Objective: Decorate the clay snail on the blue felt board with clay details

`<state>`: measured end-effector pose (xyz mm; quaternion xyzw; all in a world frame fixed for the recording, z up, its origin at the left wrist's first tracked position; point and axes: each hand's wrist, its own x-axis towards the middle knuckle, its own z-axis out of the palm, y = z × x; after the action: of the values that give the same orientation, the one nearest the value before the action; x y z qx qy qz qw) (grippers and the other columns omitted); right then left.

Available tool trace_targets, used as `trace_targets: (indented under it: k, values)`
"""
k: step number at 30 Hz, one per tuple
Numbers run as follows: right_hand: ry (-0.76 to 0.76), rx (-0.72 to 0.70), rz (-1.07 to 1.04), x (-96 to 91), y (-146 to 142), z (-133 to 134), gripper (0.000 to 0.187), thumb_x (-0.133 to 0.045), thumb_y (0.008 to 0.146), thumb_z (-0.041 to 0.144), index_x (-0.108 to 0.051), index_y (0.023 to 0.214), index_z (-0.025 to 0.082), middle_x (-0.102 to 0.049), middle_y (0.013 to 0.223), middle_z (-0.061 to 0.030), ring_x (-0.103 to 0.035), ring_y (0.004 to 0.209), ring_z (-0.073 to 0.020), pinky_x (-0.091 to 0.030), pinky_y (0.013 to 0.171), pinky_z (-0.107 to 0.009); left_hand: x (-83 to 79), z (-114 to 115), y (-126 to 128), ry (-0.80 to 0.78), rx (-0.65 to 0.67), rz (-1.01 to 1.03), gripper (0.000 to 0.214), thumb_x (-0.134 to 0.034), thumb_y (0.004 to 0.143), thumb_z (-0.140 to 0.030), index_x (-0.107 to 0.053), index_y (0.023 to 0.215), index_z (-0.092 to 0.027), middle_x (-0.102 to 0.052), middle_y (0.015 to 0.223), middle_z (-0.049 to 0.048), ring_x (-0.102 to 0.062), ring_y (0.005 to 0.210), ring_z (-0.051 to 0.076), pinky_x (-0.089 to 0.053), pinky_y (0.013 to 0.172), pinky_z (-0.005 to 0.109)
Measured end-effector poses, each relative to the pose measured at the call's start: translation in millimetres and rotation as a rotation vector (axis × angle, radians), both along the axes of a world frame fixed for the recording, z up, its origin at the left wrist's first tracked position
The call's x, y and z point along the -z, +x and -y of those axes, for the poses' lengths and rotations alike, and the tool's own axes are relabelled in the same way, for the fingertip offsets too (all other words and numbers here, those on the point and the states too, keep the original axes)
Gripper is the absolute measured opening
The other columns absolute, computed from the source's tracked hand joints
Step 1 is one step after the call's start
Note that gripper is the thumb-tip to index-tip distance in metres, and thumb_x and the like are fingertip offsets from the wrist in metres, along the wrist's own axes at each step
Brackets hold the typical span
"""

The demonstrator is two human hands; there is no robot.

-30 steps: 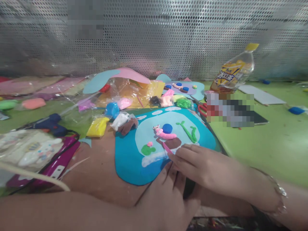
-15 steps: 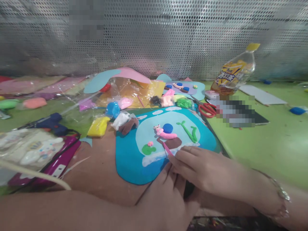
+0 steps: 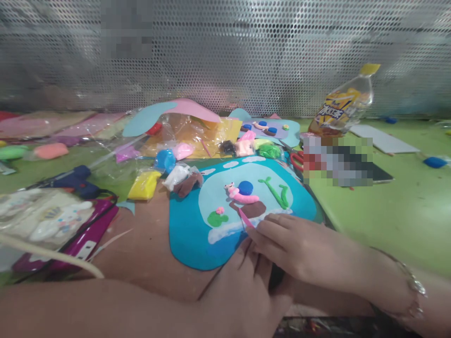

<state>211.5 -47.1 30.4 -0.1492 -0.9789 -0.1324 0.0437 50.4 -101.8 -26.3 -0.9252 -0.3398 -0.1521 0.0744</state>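
My right hand (image 3: pixel 289 241) is closed around a pink pointed modelling tool (image 3: pixel 245 218). The tool's tip touches the brown clay shape (image 3: pixel 252 209) on a blue cut-out card (image 3: pixel 186 249). Just below, my left hand (image 3: pixel 243 281) rests at the card's near edge with its fingers curled in, against the right hand; what its fingertips hold is hidden. Above the brown shape lies a pink clay snail (image 3: pixel 243 196) with a blue shell (image 3: pixel 245 188). Green clay plants (image 3: pixel 278 193) stand to its right, and a green lily pad (image 3: pixel 217 218) with a pink flower to its left.
Bagged clay lies behind the card, including a yellow pack (image 3: pixel 144 185) and a blue one (image 3: pixel 165 161). Red scissors (image 3: pixel 296 160) and a drink bottle (image 3: pixel 340 110) are at the right. A dark blue glue gun (image 3: pixel 75 180) lies left. Perforated metal (image 3: pixel 225 56) rises behind.
Almost nothing differs. Both hands, the pink tool and the card keep their places.
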Motion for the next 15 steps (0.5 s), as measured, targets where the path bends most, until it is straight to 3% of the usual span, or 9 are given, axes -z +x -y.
trace_targets:
  k: [5, 15]
  values:
    - [0.021, 0.008, -0.093, -5.2, 2.0, -0.7, 0.025, -0.037, 0.091, 0.01, -0.061, 0.099, 0.006, -0.057, 0.085, -0.0115, -0.054, 0.079, -0.0206, -0.05, 0.068, -0.036, -4.9, -0.4, -1.0, 0.015, 0.022, -0.064, 0.04, -0.038, 0.093, -0.029, -0.04, 0.132, -0.021, -0.055, 0.116, 0.0141, -0.048, 0.114, 0.03, -0.036, 0.096, 0.044]
    - [0.035, -0.005, -0.063, -2.6, -0.4, -1.5, 0.024, -0.038, 0.09, 0.009, -0.061, 0.096, 0.005, -0.059, 0.087, -0.013, -0.056, 0.081, -0.0222, -0.051, 0.069, -0.037, -2.3, 0.5, 0.8, -0.016, 0.02, -0.039, 0.036, -0.037, 0.093, -0.028, -0.046, 0.127, -0.02, -0.053, 0.12, 0.0131, -0.045, 0.117, 0.03, -0.033, 0.1, 0.045]
